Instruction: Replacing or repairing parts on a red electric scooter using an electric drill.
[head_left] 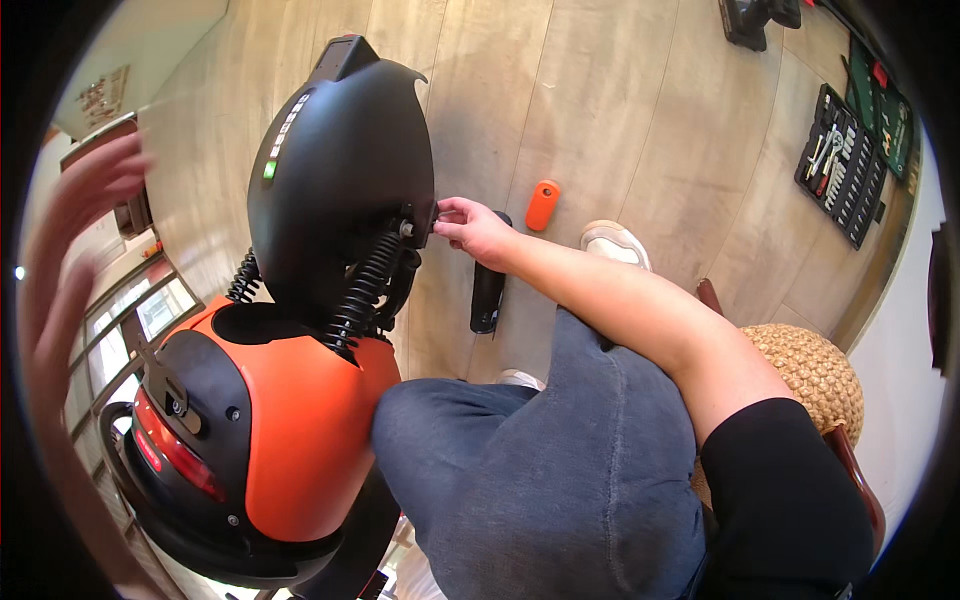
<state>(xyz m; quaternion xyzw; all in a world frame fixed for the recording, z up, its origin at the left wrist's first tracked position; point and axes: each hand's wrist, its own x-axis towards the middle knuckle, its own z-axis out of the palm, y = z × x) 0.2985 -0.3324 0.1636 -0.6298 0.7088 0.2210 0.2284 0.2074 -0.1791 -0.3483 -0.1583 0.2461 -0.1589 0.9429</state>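
Note:
My right hand reaches to the side of the black curved housing with a strip of small lights, its fingers pinched at the bracket beside the upper end of a black coil spring; what is between the fingertips is too small to make out. The housing is joined by springs to an orange and black scooter body with a red rear lamp. My left hand is raised at the far left, blurred, its fingers curved and apart, holding nothing visible.
On the wooden floor lie a black elongated part, a small orange piece and an open socket tool set. My legs are bent beside the scooter. A woven seat is at my right. A black object lies top right.

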